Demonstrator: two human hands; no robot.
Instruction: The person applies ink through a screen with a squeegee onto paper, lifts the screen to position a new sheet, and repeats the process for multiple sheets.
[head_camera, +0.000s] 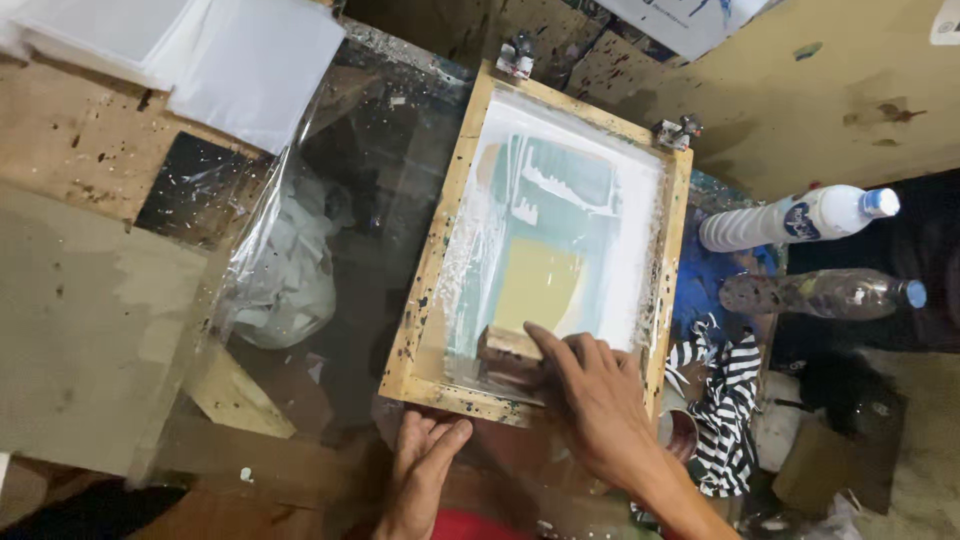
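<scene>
White sheets (255, 65): stacked at the bench's far left corner, flat, unprinted.

Plastic bag (285, 265): clear, crumpled, holding pale cloth; lies on the glass top (370, 180) just left of the frame.

Left hand (420, 470): at the bench's near edge, fingers loosely apart and flat, fingertips just short of the frame's near rail; holds nothing.

Frame (432, 255): wooden printing screen, paint-speckled, set slightly tilted at the middle of the glass top; mesh smeared white, with teal and yellow patches. Two metal clamps (518, 55) sit at its far corners.

Squeegee (508, 350): wooden block, inside the frame at its near rail, on the mesh.

Right hand (600, 400): closed down on the squeegee, fingers pressed over its top and right end.

Striped cloth (725, 400): black and white, bunched beside the frame's right near corner.

White bottle (800, 218): lying on its side at the right edge, blue cap, dark blue oval label.

Clear bottle (820, 293): lying just nearer, blue cap, stained, no label visible.
</scene>
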